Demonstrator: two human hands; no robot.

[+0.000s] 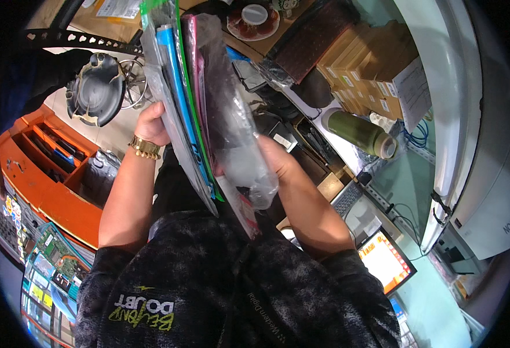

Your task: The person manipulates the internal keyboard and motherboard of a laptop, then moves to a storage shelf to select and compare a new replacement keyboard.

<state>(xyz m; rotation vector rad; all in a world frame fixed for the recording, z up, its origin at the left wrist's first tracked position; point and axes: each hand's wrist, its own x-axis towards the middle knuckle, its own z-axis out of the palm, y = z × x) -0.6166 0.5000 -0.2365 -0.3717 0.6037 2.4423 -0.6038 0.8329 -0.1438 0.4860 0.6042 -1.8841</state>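
Holding a stack of plastic packets (pixel 200 98) at frame centre, the left hand (pixel 150 123) grips its left edge, fingers curled behind; the right hand (pixel 278 162) clasps the right side.

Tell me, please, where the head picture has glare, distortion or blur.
Head view: glare shines on the clear plastic packets held between the left hand and right hand; the white printer edge bends strongly toward the rim; corners are black; the centre is fairly sharp.

Green bottle (pixel 360 132) (lying), orange toolbox (pixel 45 174), cardboard boxes (pixel 371 64).
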